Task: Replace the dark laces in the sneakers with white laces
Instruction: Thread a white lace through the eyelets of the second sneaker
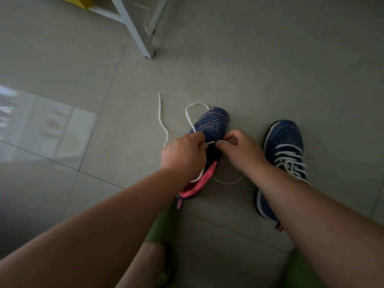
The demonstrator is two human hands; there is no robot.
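Observation:
Two navy knit sneakers with coloured dashes stand on the tiled floor. The left sneaker (212,123) has a pink lining and a white lace (161,119) trailing over the floor to its left, looping past the toe. My left hand (184,154) and my right hand (239,148) meet over its eyelet area, each pinching the white lace, whose tip shows between the fingers. Another stretch of this lace curves on the floor under my right wrist. The right sneaker (284,142) is laced in white, partly hidden by my right forearm.
A white metal furniture leg (143,36) stands on the floor beyond the shoes, with something yellow (83,2) behind it. My knees in green shorts (164,223) are at the bottom. A bright window reflection lies on the tiles at left.

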